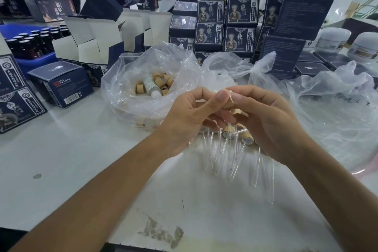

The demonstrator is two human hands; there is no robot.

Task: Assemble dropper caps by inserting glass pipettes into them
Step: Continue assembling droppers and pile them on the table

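Dropper cap (228, 104) is sitting between both my hands above the counter (86, 161), over the finished pipettes (235, 155). I'm worrying that skewed pressure could snap the thin glass. My left hand (190, 120) and right hand (270, 122) are both curling, pinching the cap together.
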